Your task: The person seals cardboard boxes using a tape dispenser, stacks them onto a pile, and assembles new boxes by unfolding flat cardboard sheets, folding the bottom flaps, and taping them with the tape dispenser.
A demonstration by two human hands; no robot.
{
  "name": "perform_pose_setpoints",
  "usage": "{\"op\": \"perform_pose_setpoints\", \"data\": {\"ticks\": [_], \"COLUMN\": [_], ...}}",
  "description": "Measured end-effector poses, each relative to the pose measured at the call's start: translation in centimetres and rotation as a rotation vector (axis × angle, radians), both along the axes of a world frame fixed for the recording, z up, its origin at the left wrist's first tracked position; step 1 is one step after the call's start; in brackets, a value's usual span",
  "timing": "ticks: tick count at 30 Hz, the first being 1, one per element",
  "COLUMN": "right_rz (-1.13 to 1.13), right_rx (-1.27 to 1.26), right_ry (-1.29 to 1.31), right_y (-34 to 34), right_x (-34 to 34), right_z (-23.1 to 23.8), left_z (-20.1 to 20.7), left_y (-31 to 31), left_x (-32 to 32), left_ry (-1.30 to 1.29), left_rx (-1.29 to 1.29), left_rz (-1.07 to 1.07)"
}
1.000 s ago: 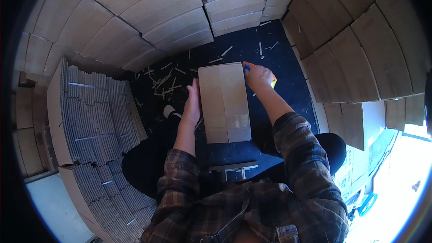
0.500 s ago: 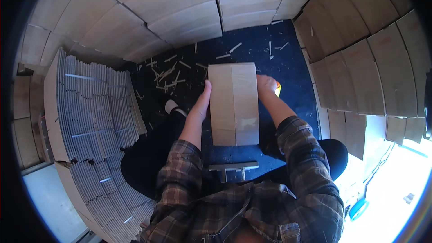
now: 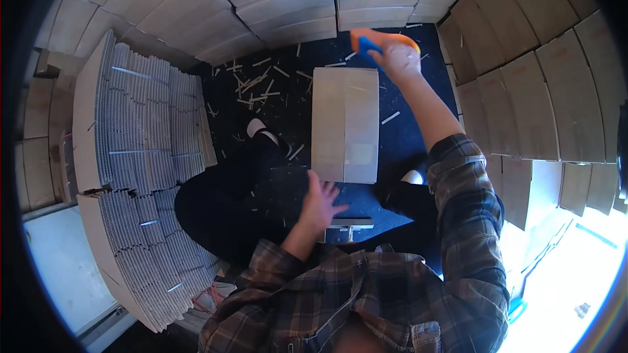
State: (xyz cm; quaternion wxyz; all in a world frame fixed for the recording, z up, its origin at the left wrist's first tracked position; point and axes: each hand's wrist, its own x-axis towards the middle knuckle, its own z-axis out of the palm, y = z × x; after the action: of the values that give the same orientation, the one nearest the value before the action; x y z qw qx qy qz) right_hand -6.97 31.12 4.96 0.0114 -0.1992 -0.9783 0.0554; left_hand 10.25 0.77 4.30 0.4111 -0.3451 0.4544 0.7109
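Observation:
A closed cardboard box point(image 3: 345, 124) stands on the dark floor between my legs, its top flaps meeting along a lengthwise seam. My right hand point(image 3: 400, 62) is beyond the far right corner of the box, closed round an orange-and-blue tape dispenser point(image 3: 364, 42). Just short of the box's near left corner, my left hand point(image 3: 318, 204) is open with its fingers spread and holds nothing. Behind that hand is a small low bench-like piece point(image 3: 353, 223), partly hidden.
Tall stacks of flattened cardboard boxes point(image 3: 140, 124) rise at my left. Closed boxes point(image 3: 288, 13) are piled along the far side, with more boxes point(image 3: 523, 101) on the right. Narrow cardboard strips point(image 3: 252, 85) litter the floor. Bright light floods in at the lower right.
Both hands have let go of the box's sides. My left hand has drawn back toward me and opened; my right has lifted away forward, bringing the tape dispenser into fuller view.

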Motion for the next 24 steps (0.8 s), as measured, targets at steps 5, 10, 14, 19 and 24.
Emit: {"op": "perform_pose_setpoints", "data": {"ticks": [5, 10, 14, 19, 24], "right_rz": [0.344, 0.333, 0.259, 0.083, 0.012], "right_rx": [0.072, 0.063, 0.021, -0.101, -0.129], "right_ry": [-0.214, -0.507, -0.531, -0.551, -0.506], "right_y": [-0.1, 1.8, 1.3, 2.2, 3.5], "right_x": [0.6, 6.8, 10.6, 13.4, 14.4], "right_z": [1.5, 3.5, 5.5, 4.8, 3.5], "left_z": [0.2, 0.2, -1.2, -3.5, -7.5], "left_y": [0.4, -0.3, -0.9, 0.8, 0.9], "left_x": [0.2, -3.3, -8.5, -14.0, -15.3], "left_ry": [0.089, 0.246, 0.664, 0.759, 1.031], "left_rx": [0.107, -0.171, -0.449, -0.639, -0.765], "left_rz": [-0.009, -0.112, -0.214, -0.442, -0.463]}}
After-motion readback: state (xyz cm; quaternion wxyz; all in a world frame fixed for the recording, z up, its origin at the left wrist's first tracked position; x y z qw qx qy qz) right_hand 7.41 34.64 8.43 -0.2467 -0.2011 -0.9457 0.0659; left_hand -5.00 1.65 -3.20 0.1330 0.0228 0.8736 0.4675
